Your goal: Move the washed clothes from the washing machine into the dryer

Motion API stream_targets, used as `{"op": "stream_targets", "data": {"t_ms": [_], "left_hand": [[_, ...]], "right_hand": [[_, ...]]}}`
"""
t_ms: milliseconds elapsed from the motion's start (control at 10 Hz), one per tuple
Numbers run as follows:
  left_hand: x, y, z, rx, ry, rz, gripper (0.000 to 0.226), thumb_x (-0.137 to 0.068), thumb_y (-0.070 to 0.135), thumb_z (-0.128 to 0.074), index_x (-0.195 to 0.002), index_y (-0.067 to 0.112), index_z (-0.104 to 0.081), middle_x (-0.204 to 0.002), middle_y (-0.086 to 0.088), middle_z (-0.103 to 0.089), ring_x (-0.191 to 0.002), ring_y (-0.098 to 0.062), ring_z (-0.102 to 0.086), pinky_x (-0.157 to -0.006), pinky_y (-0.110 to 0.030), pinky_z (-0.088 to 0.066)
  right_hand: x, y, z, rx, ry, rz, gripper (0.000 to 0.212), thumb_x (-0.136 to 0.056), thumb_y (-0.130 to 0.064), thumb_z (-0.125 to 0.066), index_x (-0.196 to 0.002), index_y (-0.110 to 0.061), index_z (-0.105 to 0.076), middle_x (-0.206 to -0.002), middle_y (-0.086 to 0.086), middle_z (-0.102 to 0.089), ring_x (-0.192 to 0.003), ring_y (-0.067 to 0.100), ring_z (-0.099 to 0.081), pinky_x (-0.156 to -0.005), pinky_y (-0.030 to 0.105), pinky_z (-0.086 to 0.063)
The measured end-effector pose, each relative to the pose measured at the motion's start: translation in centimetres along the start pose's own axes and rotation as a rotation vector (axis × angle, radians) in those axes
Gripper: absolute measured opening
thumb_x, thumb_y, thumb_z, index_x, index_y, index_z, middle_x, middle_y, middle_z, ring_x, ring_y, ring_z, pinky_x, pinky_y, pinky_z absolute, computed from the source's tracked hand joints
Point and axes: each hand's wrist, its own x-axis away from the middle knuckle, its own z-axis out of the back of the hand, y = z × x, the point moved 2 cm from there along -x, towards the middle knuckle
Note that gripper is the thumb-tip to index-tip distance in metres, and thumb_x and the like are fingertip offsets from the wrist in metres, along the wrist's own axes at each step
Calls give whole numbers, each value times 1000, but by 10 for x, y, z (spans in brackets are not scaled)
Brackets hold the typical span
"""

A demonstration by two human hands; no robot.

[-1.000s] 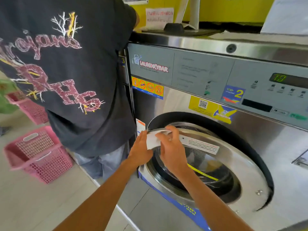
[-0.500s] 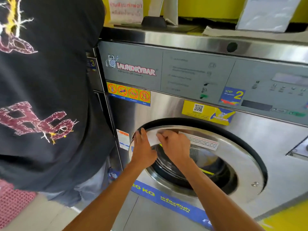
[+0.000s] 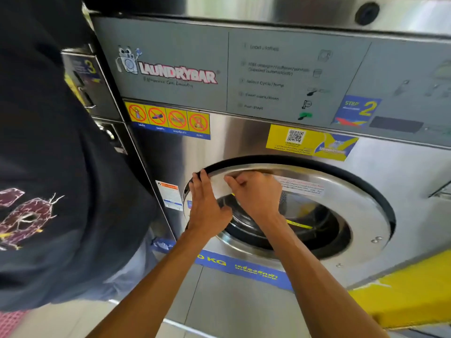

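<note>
Together, hands (image 3: 207, 211) (image 3: 256, 196) press the door rim (image 3: 361, 191), upper left.

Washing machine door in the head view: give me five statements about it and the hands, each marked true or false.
1. The left hand lies flat on the left edge of the door, fingers straight. True.
2. The right hand hangs clear of the door. False: its curled fingers grip the door near the top.
3. A yellow sticker with a QR code sits above the door. True.
4. The blue step sticker shows a 5. False: it shows a 2.
5. Nobody else is in view. False: a person in a dark shirt stands at the left.
</note>
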Motion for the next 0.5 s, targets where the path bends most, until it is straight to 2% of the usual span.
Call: {"op": "stream_targets", "data": {"t_ms": [200,300,400,500], "left_hand": [[3,7,20,-130,-123,9,107,-77,29,-66,-154,14,8,-163,-11,5,-150,-32,-4,-118,-49,-22],[8,11,44,-232,-268,55,107,-74,35,-64,-154,16,4,-163,-10,-4,-147,-34,-19,-115,-52,-29],[14,25,63,-264,-277,23,97,-70,32,-63,-151,14,-14,-153,-12,-26,-138,-35,-35,-108,-49,-39],[37,50,82,-341,-356,-55,71,-87,21,-58,-149,8,-26,-150,-9,-31,-139,-30,-36,-100,-29,-37]], "right_hand": [[1,-9,16,-46,-172,-85,45,-88,-59,-57,-78,-21,-78,-72,0,-74,-75,26,-68,-64,30,-49],[0,-15,24,-72,-300,-172,40,-85,-53,-60,-84,-16,-76,-86,7,-74,-86,30,-69,-66,32,-47],[7,-14,34,-119,-388,-182,38,-83,-48,-58,-87,-14,-73,-94,10,-73,-94,34,-68,-67,33,-47],[24,-2,62,-76,-402,-211,32,-84,-41,-55,-92,-15,-71,-101,12,-73,-100,37,-68,-78,38,-54]]}}
